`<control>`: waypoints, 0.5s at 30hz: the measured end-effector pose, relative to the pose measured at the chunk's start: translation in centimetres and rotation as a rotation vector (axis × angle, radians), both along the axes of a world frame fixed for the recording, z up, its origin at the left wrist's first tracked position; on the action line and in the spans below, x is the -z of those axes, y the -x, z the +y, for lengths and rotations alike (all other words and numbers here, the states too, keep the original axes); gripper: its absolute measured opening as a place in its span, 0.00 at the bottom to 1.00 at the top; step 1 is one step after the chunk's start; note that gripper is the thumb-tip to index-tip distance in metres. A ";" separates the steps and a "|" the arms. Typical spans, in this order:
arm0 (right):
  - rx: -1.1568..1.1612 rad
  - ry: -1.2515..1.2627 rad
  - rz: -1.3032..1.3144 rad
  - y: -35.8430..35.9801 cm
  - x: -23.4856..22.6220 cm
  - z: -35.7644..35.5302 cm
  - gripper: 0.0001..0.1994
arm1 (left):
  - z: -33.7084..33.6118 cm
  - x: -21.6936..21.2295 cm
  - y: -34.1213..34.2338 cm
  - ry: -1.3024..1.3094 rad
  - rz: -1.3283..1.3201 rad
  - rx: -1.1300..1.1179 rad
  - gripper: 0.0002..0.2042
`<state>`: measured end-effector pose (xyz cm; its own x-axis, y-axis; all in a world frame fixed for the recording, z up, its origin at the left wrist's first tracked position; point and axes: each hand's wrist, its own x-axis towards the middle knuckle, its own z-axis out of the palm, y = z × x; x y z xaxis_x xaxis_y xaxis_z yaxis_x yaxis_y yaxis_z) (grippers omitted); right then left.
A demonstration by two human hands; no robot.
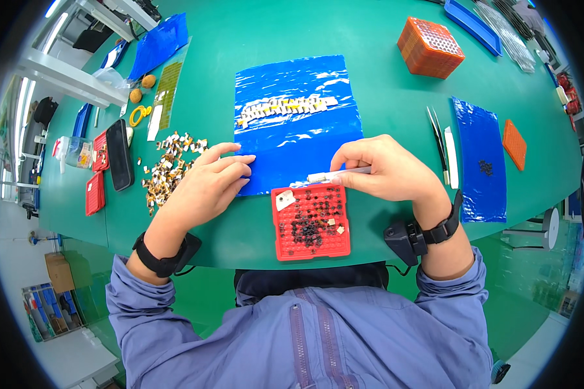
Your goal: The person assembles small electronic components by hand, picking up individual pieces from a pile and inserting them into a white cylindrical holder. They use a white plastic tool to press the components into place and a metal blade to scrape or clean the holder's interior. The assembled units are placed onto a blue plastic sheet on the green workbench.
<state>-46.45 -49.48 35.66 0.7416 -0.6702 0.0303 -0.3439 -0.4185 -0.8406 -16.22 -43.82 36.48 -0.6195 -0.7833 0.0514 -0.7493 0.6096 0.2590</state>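
White pen-like tool [323, 176] sits pinched by the right hand [390, 170] at the near edge of the blue sheet [285, 150], beside the red tray [314, 255]; the left hand [206, 181] lies loosely spread. Positioning seems underway, calling for steadiness next.

A row of small pieces [284, 109] lies on the sheet [292, 148] — perforated tray [315, 255] before it, heap of parts [170, 170] to its left, tweezers [442, 148] to its right.
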 end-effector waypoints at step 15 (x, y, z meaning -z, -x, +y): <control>0.031 0.022 -0.019 -0.1 0.0 0.1 0.09 | 3.7 -2.6 2.3 -0.088 0.227 0.004 0.09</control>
